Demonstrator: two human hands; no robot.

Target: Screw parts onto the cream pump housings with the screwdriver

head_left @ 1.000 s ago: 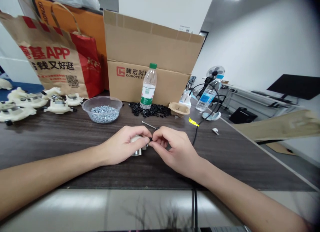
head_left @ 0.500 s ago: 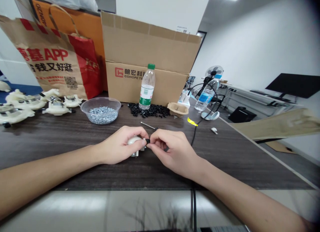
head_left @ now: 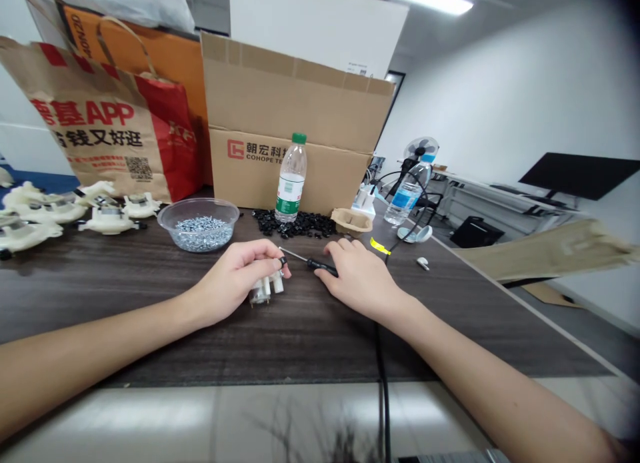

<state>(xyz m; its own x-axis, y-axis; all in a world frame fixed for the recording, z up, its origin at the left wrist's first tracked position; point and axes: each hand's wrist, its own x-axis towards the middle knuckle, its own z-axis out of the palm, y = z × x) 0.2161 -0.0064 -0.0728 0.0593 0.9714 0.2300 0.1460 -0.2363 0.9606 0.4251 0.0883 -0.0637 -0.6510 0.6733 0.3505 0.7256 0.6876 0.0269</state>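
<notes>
My left hand (head_left: pixel 240 276) is closed round a small white plastic part (head_left: pixel 267 287) with metal at its underside, held just above the dark wooden table (head_left: pixel 125 296). A small black piece sits at the part's top by my thumb. My right hand (head_left: pixel 357 276) lies a little to the right with its fingers curled over the black handle of a thin screwdriver (head_left: pixel 306 261), whose metal shaft points left toward the white part.
A clear bowl of small screws (head_left: pixel 199 224) stands behind my left hand. Behind it are a pile of black parts (head_left: pixel 295 224), a water bottle (head_left: pixel 290 178), a cardboard box (head_left: pixel 295 126), a paper bag (head_left: pixel 100 123) and several white assemblies (head_left: pixel 60 213). A black cable (head_left: pixel 380 370) runs off the front edge.
My right hand has left the white part and moved right and back onto the screwdriver. My left hand has lifted and turned the part slightly. The view has tilted up a little.
</notes>
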